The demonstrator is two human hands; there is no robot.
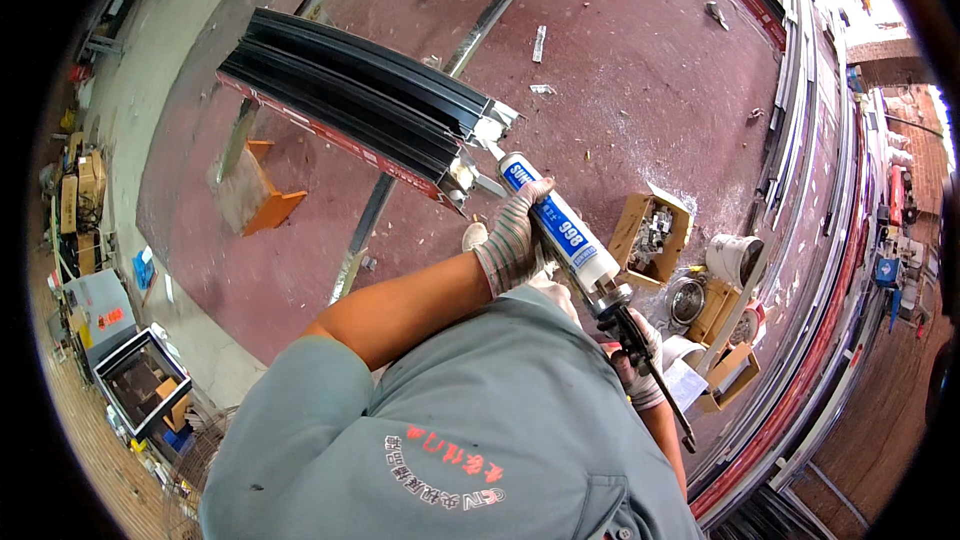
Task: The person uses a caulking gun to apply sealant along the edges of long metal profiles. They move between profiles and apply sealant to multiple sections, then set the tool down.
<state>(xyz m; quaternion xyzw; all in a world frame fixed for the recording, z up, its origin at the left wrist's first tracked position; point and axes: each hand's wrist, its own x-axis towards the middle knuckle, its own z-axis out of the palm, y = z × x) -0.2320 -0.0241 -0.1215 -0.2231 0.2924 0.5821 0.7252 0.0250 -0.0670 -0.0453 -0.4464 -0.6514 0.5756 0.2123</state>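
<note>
My left hand [512, 238], in a knit work glove, wraps around the white and blue sealant cartridge [560, 230] of a caulking gun. My right hand [638, 365], also gloved, grips the gun's black handle and trigger [628, 325] close to my grey shirt. The cartridge's nozzle [492, 150] touches the near end of a bundle of black aluminium profiles [350, 90], where white sealant shows on the end face. The bundle lies on a red stand [330, 135] above the reddish floor.
Open cardboard boxes of small metal parts [652, 236], a white bucket [735, 258] and tape rolls sit right of my hands. An orange wooden block [258, 198] stands under the stand. Long metal rails [800, 190] curve along the right. Scraps litter the floor [620, 70].
</note>
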